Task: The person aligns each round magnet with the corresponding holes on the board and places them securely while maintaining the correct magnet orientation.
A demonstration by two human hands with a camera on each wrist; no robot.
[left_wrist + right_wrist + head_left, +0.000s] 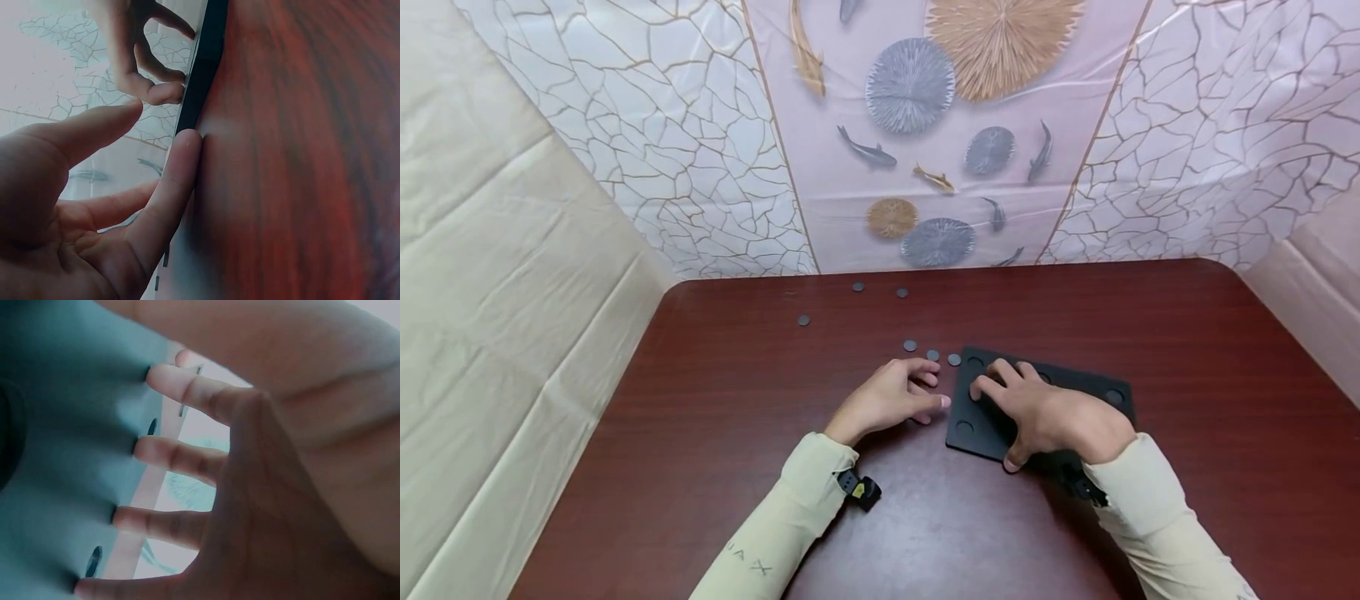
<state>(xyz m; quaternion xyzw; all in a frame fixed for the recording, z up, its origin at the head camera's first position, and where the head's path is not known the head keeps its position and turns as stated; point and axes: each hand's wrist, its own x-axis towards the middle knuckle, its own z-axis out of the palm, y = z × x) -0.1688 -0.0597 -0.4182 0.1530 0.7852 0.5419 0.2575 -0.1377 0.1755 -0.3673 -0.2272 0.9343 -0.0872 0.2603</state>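
A flat black rectangular board (985,425) with round recesses lies tilted on the table. My right hand (1051,412) is over it, fingers spread and fairly straight. Its fingertips rest on the board's face in the right wrist view, and its thumb lies at the near edge. My left hand (891,398) is just left of the board, loosely bent with nothing between thumb and fingers. In the left wrist view one of its fingers (181,162) reaches down to the table beside the board's edge. Small grey discs (932,355) lie beyond the left hand, one disc (954,360) right by the board's far left corner.
More grey discs lie farther back, among them a disc (804,320) on the left and a disc (902,292) near the back edge. The dark red wooden table (737,400) meets a patterned cloth (925,233) behind and a plain cream cloth (512,292) on the left.
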